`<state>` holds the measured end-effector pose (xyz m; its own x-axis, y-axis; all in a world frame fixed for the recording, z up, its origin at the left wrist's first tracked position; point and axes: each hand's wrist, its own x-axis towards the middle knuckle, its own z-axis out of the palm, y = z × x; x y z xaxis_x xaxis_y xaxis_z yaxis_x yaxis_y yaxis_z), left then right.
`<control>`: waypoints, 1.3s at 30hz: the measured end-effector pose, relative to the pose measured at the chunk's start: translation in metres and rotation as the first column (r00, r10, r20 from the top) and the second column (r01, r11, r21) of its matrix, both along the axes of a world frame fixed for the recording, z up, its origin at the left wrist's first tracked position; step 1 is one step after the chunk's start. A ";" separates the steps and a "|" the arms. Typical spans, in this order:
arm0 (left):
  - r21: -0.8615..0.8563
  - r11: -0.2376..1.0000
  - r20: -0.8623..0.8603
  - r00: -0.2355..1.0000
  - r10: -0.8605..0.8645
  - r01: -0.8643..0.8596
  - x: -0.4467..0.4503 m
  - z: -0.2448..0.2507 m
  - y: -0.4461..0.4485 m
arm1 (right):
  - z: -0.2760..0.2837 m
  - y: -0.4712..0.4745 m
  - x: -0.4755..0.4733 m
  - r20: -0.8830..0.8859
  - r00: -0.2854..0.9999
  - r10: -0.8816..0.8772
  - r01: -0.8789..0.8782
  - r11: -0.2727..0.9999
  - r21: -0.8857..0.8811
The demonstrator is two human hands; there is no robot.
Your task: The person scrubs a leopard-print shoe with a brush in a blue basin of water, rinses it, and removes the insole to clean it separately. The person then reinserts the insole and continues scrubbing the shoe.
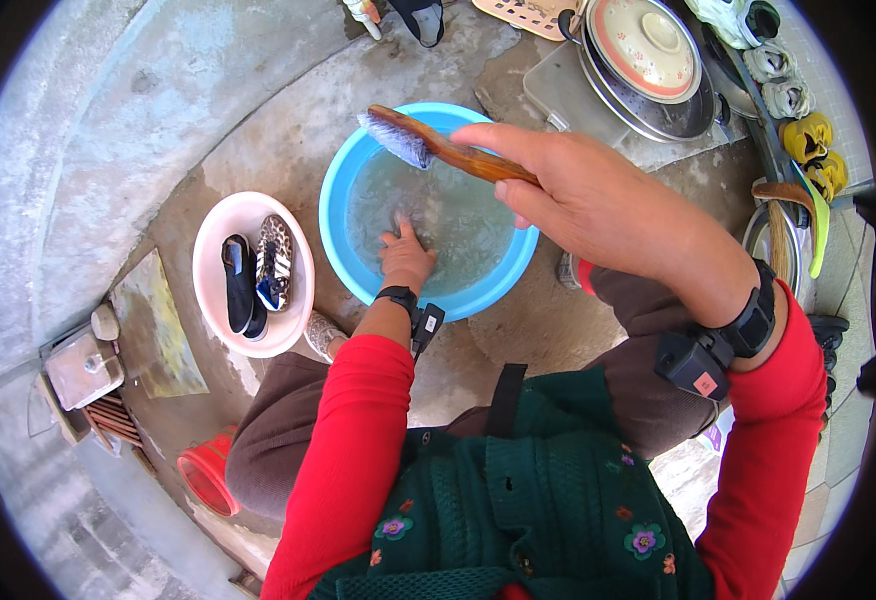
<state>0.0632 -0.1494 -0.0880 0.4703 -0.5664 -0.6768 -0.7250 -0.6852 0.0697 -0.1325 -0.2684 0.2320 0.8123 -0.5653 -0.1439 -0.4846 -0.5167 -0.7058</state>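
Observation:
My right hand (580,191) grips the handle of a wooden scrub brush (475,161) and holds it above the far right side of a blue plastic basin (331,240). The brush's pale bluish bristles (399,141) face down and left, clear of the water. Cloudy, rippled water (468,240) fills the basin's lower part. My left hand (408,259) reaches into this water near the left side, its fingers partly under the surface. Whether it touches or holds anything there is hidden by the murk.
Left of the blue basin, a pale pink basin (205,277) holds black shoes (237,281) and a leopard-print shoe (274,259). A red bucket (209,471) lies near my left knee. Lidded pans (644,56) stand far right, with yellow shoes (809,139) beyond. A concrete wall (108,150) bounds the left.

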 end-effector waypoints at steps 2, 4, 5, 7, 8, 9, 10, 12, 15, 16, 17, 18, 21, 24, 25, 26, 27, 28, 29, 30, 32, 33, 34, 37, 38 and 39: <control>-0.062 0.998 -0.024 1.000 0.004 -0.005 0.001 -0.014 0.002 | -0.002 0.000 0.000 0.013 1.000 -0.007 0.007 1.000 -0.005; -0.091 0.996 -0.043 0.999 0.000 -0.004 0.001 -0.025 0.002 | -0.006 0.000 0.001 -0.006 1.000 -0.017 0.018 0.999 0.030; -0.085 0.996 -0.049 0.999 -0.005 0.001 0.002 -0.028 0.001 | -0.007 0.001 0.001 -0.044 0.999 -0.032 0.035 0.997 0.063; -0.061 0.998 -0.064 0.998 -0.012 0.009 0.004 -0.029 0.000 | -0.008 0.002 0.002 0.001 1.000 -0.019 0.019 0.999 0.036; -0.045 0.999 -0.072 0.997 -0.018 0.015 0.007 -0.026 0.000 | -0.007 0.002 0.001 0.010 1.000 -0.021 0.020 0.999 0.024; -0.029 1.000 -0.074 0.997 -0.014 0.011 0.009 -0.021 0.000 | -0.006 0.002 0.001 -0.003 1.000 -0.011 0.011 1.000 0.025; -0.088 0.996 -0.126 0.992 0.002 -0.013 0.015 -0.014 0.003 | -0.005 0.000 0.000 -0.015 1.000 -0.005 0.005 1.000 0.028; -0.173 0.979 -0.226 0.972 0.066 -0.107 0.022 0.003 0.010 | -0.004 -0.002 -0.002 -0.009 1.000 -0.002 0.002 1.000 0.022; -0.186 0.939 -0.334 0.917 0.217 -0.289 0.021 0.032 0.017 | -0.010 -0.002 -0.001 0.048 0.999 -0.005 0.004 1.000 0.016; -0.198 0.934 -0.330 0.918 0.221 -0.296 0.020 0.043 0.018 | -0.013 -0.003 0.000 0.064 0.998 -0.014 0.013 1.000 0.021; -0.217 0.940 -0.294 0.936 0.195 -0.264 0.019 0.056 0.021 | -0.015 -0.003 0.000 0.055 0.998 -0.031 0.030 0.999 0.030; -0.222 0.946 -0.261 0.949 0.176 -0.237 0.018 0.068 0.023 | -0.016 -0.004 0.000 0.041 0.999 -0.029 0.029 1.000 -0.002; -0.214 0.973 -0.095 0.993 0.070 -0.089 0.014 0.101 0.033 | -0.019 -0.006 0.002 0.007 0.997 -0.076 0.077 0.997 -0.007; -0.235 0.969 0.126 0.991 -0.042 0.071 0.004 0.117 0.053 | -0.017 -0.005 0.005 -0.047 0.998 -0.044 0.041 0.998 -0.047; -0.229 0.969 0.142 0.988 -0.062 0.094 0.001 0.118 0.061 | -0.017 -0.004 0.006 -0.043 0.999 -0.024 0.021 0.997 -0.075; -0.226 0.967 0.161 0.984 -0.082 0.117 -0.002 0.118 0.069 | -0.017 -0.003 0.008 -0.060 0.998 -0.014 0.008 0.995 -0.100; -0.223 0.964 0.190 0.976 -0.105 0.147 -0.004 0.117 0.076 | -0.017 -0.001 0.009 -0.073 0.997 -0.003 -0.006 0.992 -0.123; -0.222 0.967 0.179 0.980 -0.089 0.128 -0.006 0.115 0.084 | -0.017 0.001 0.010 -0.101 0.995 0.009 -0.025 0.987 -0.158; -0.224 0.968 0.176 0.982 -0.074 0.114 -0.009 0.113 0.091 | -0.018 0.003 0.011 -0.127 0.992 0.023 -0.047 0.980 -0.192; -0.217 0.971 0.179 0.982 -0.060 0.099 -0.012 0.110 0.096 | -0.019 0.005 0.012 -0.134 0.990 0.045 -0.075 0.971 -0.228; -0.271 0.956 0.178 0.982 -0.062 0.110 -0.013 0.106 0.104 | -0.021 0.007 0.015 -0.179 0.981 0.074 -0.120 0.959 -0.256; -0.287 0.951 0.182 0.981 -0.061 0.113 -0.013 0.104 0.108 | -0.023 0.008 0.016 -0.193 0.977 0.095 -0.146 0.951 -0.272; -0.307 0.948 0.154 0.988 -0.035 0.082 -0.011 0.102 0.111 | -0.024 0.010 0.017 -0.188 0.976 0.111 -0.162 0.945 -0.284; -0.380 0.923 0.045 0.996 0.078 -0.055 -0.002 0.094 0.120 | -0.028 0.011 0.019 -0.194 0.970 0.149 -0.203 0.933 -0.298; -0.419 0.899 -0.015 0.991 0.137 -0.130 0.003 0.091 0.123 | -0.029 0.012 0.020 -0.212 0.965 0.153 -0.210 0.936 -0.283; -0.444 0.873 -0.070 0.980 0.189 -0.200 0.005 0.086 0.126 | -0.031 0.012 0.021 -0.225 0.961 0.159 -0.218 0.939 -0.267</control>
<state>0.0679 -0.0234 -0.0022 0.5892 -0.7098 -0.3860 -0.5746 -0.7040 0.4174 -0.1112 -0.2565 0.2011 0.8794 -0.4457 -0.1672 -0.4729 -0.7775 -0.4145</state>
